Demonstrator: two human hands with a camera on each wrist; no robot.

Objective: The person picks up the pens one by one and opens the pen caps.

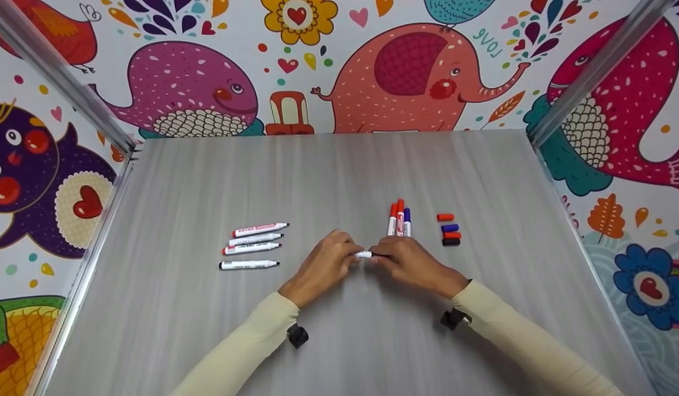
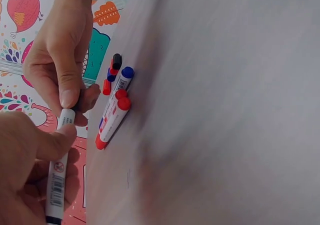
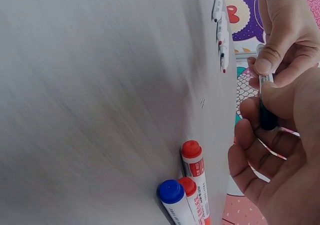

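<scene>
A white marker (image 1: pixel 364 254) is held level between both hands above the front middle of the table. My left hand (image 1: pixel 325 267) grips its barrel, thumb along the side; in the left wrist view the marker's barrel (image 2: pixel 57 177) shows print and a dark rear end. My right hand (image 1: pixel 419 267) pinches the black cap (image 3: pixel 268 116) at the other end, with thumb and fingers around it. Whether the cap sits fully on the marker is hidden by the fingers. Just beyond the right hand lie two red-capped markers (image 1: pixel 400 213) and a blue-capped marker (image 1: pixel 407 217).
Several uncapped markers (image 1: pixel 257 240) lie in a loose row at left, tips rightward. Loose caps stand in a column at right: red ones (image 1: pixel 445 218), a blue one (image 1: pixel 450 227) and a black one (image 1: pixel 451 242). Patterned walls (image 1: pixel 295 66) with metal posts border the grey table (image 1: pixel 317 176).
</scene>
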